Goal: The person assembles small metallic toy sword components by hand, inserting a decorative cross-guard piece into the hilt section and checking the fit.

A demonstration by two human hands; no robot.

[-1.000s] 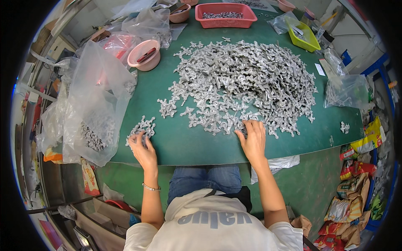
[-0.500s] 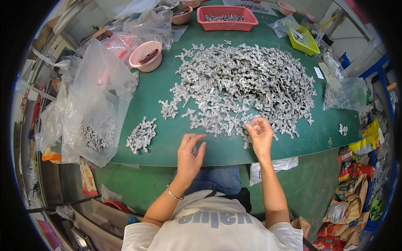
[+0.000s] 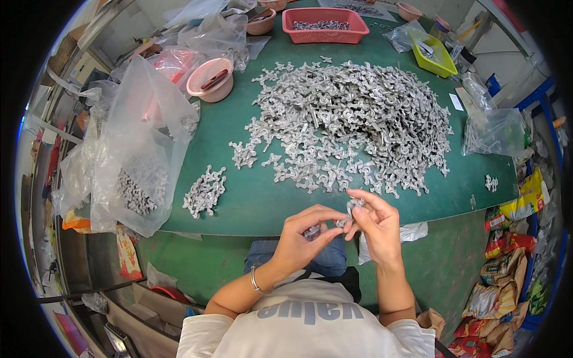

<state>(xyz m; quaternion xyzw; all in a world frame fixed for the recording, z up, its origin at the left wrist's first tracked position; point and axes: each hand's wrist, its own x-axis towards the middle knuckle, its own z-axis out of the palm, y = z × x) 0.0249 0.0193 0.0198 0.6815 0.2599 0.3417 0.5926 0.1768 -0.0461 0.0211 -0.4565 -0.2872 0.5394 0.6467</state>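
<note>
Green desk [image 3: 256, 206] across mid-frame; pile of grey metal pcs [image 3: 364, 113] upper ctr, pinkish-red tray [image 3: 325, 37] top ctr. Green floor [image 3: 197, 262] below, colourful bags [image 3: 486, 298] lower R. L hand [image 3: 298, 238] & R hand [image 3: 382, 230] pinch 1 metal pc [image 3: 352, 207] betw. fingertips, just below ctr.

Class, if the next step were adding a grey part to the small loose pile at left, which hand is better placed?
Probably the left hand: it is nearer the small loose pile and seems to cup a grey part. The right hand is farther from that pile.
</note>
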